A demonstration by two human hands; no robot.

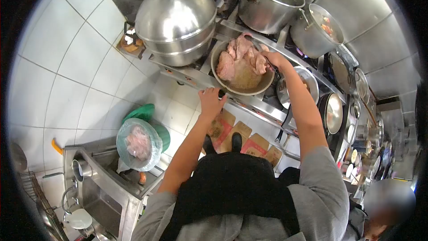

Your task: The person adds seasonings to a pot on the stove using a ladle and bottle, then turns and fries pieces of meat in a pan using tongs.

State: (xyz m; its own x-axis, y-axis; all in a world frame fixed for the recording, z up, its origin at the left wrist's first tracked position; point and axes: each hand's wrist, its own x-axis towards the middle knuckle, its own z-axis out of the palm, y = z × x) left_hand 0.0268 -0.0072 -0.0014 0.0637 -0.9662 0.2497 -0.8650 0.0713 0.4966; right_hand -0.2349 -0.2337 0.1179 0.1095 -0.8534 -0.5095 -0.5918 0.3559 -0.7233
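A wide pan (pixel 243 91) sits on the stove, holding large pieces of raw-looking pinkish meat (pixel 226 66) in a shallow yellowish liquid (pixel 246 76). At the pan's near side, my left hand (pixel 211 101) is closed around its short black handle. My right hand (pixel 274 60) reaches over the right rim, fingers bent and closed beside the meat. Whatever is in those fingers is mostly hidden; a dark edge shows near them.
A domed steamer pot (pixel 176 22) stands left of the pan, a tall pot of liquid (pixel 272 6) behind. A smaller pot (pixel 312 31) and a frying pan (pixel 333 114) are at right. A bowl of meat (pixel 139 163) is beside the sink (pixel 102 205). Another person is at lower right.
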